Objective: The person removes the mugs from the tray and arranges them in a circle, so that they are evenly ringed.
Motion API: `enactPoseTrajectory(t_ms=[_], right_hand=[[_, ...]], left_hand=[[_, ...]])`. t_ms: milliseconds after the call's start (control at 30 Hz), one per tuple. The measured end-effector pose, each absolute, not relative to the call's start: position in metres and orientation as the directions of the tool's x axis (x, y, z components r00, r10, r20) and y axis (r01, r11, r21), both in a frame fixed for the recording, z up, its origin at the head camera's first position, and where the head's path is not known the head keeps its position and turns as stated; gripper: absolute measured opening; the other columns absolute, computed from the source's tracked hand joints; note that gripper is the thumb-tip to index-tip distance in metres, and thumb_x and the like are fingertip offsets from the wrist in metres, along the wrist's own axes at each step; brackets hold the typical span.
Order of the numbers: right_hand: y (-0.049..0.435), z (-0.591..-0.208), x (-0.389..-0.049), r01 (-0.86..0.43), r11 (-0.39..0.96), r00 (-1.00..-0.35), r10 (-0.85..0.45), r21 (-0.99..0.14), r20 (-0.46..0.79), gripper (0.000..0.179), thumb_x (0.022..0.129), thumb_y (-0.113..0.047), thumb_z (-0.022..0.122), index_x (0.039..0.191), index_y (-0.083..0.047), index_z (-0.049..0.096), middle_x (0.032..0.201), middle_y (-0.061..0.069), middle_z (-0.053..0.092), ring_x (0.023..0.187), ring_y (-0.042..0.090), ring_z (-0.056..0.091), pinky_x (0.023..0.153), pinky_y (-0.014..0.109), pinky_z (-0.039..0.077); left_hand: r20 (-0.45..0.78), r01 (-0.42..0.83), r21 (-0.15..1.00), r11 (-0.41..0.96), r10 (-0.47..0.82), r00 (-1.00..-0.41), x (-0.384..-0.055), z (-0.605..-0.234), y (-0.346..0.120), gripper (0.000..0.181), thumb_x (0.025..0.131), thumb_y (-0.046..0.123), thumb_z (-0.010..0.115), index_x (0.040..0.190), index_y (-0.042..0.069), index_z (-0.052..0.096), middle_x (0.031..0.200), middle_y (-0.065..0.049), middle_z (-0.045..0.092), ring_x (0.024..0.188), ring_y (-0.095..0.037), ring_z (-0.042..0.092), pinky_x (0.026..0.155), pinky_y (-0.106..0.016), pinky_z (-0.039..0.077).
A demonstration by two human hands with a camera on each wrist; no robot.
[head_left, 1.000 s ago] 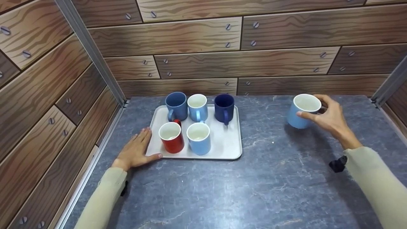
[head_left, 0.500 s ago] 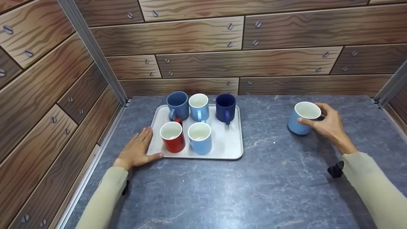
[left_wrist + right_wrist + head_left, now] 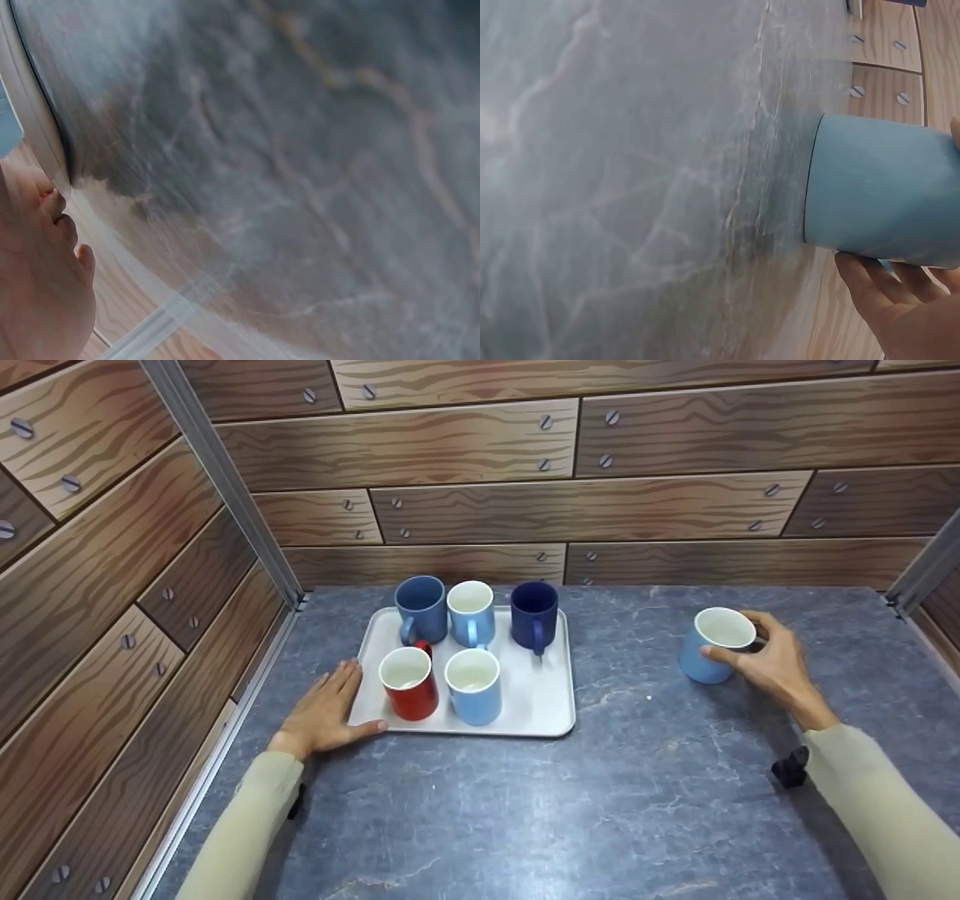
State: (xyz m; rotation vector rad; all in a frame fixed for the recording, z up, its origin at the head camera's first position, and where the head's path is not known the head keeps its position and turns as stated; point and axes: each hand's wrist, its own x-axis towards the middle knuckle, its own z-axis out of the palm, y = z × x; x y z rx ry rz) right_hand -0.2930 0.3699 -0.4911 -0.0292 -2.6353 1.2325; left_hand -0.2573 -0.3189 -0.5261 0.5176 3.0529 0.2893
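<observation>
My right hand (image 3: 780,660) grips a light blue mug (image 3: 701,661) with a white inside, thumb on the near side and fingers around the far side. The mug stands upright, its base right at the table surface in the right wrist view. At the left, my left hand (image 3: 319,716) rests with straight fingers along the left edge of a white tray (image 3: 536,706), the thumb reaching its front edge. On the tray stand a red mug (image 3: 414,703), a light blue mug (image 3: 478,706), another light blue mug (image 3: 457,628), a mid-blue mug (image 3: 429,621) and a navy mug (image 3: 523,628).
A grey-blue marbled tabletop (image 3: 540,817) lies under everything. Wood-patterned walls (image 3: 420,450) close off the back and the left side, with a metal strip (image 3: 206,765) along the left edge. A black device (image 3: 790,767) sits at the right wrist.
My right hand has lowered the light blue mug and brought it slightly nearer to me, still gripping it. The left hand and the tray have stayed in place.
</observation>
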Motion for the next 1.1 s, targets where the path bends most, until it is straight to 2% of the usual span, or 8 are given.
enactPoseTrajectory(t_ms=[333,400,467,533,600,867,1100], right_hand=[[0.369,-0.483,-0.289,-0.062,0.662,-0.987,0.073,-0.747,0.146,0.096,0.090,-0.047,0.086,0.157,0.004,0.041,0.147,0.032,0.054,0.131,0.051,0.058,0.088,0.024,0.043],[0.369,-0.478,-0.287,-0.056,0.677,-0.987,0.073,-0.734,0.142,0.096,0.090,-0.047,0.085,0.157,0.005,0.040,0.150,0.033,0.052,0.133,0.053,0.057,0.092,0.033,0.048],[0.368,-0.471,-0.285,-0.056,0.686,-0.986,0.078,-0.725,0.150,0.096,0.092,-0.047,0.084,0.157,0.007,0.039,0.152,0.035,0.049,0.135,0.056,0.055,0.099,0.048,0.051],[0.367,-0.464,-0.283,-0.063,0.693,-0.982,0.085,-0.719,0.168,0.095,0.093,-0.046,0.082,0.157,0.008,0.038,0.153,0.036,0.048,0.137,0.059,0.052,0.107,0.062,0.049],[0.366,-0.456,-0.281,-0.079,0.690,-0.977,0.089,-0.719,0.193,0.093,0.093,-0.044,0.082,0.157,0.008,0.039,0.154,0.037,0.047,0.138,0.061,0.049,0.112,0.069,0.044],[0.345,-0.433,-0.272,-0.216,0.630,-0.954,0.026,-0.746,0.298,0.084,0.093,-0.033,0.085,0.155,0.006,0.044,0.153,0.033,0.051,0.144,0.055,0.047,0.122,0.066,0.037],[0.300,-0.433,-0.269,-0.339,0.575,-0.932,-0.096,-0.745,0.350,0.077,0.088,-0.022,0.090,0.148,0.006,0.051,0.145,0.028,0.060,0.138,0.047,0.054,0.120,0.060,0.042]], left_hand=[[-0.010,0.317,0.186,0.930,0.324,-0.946,-0.260,-0.526,-0.320,0.122,0.087,0.082,0.062,0.169,0.000,0.024,0.177,-0.018,0.022,0.165,-0.037,0.020,0.135,-0.055,0.018],[-0.009,0.319,0.183,0.930,0.326,-0.945,-0.260,-0.526,-0.320,0.122,0.087,0.082,0.063,0.168,0.000,0.025,0.177,-0.018,0.023,0.165,-0.037,0.020,0.135,-0.054,0.018],[-0.008,0.321,0.182,0.930,0.328,-0.945,-0.260,-0.526,-0.320,0.122,0.086,0.082,0.063,0.168,0.000,0.025,0.177,-0.018,0.023,0.165,-0.037,0.021,0.135,-0.054,0.018],[-0.010,0.319,0.183,0.930,0.326,-0.945,-0.261,-0.526,-0.320,0.122,0.086,0.082,0.063,0.169,0.001,0.025,0.177,-0.017,0.022,0.165,-0.036,0.020,0.135,-0.054,0.018],[-0.005,0.321,0.188,0.928,0.328,-0.945,-0.260,-0.527,-0.320,0.122,0.086,0.082,0.063,0.169,0.001,0.025,0.177,-0.018,0.023,0.165,-0.037,0.020,0.135,-0.055,0.018],[0.011,0.325,0.212,0.922,0.330,-0.944,-0.260,-0.527,-0.320,0.123,0.085,0.082,0.065,0.168,0.000,0.025,0.177,-0.018,0.024,0.165,-0.038,0.020,0.135,-0.056,0.017],[0.003,0.308,0.234,0.922,0.316,-0.949,-0.260,-0.527,-0.320,0.124,0.085,0.082,0.065,0.169,0.001,0.023,0.177,-0.018,0.022,0.166,-0.037,0.017,0.135,-0.056,0.016]])
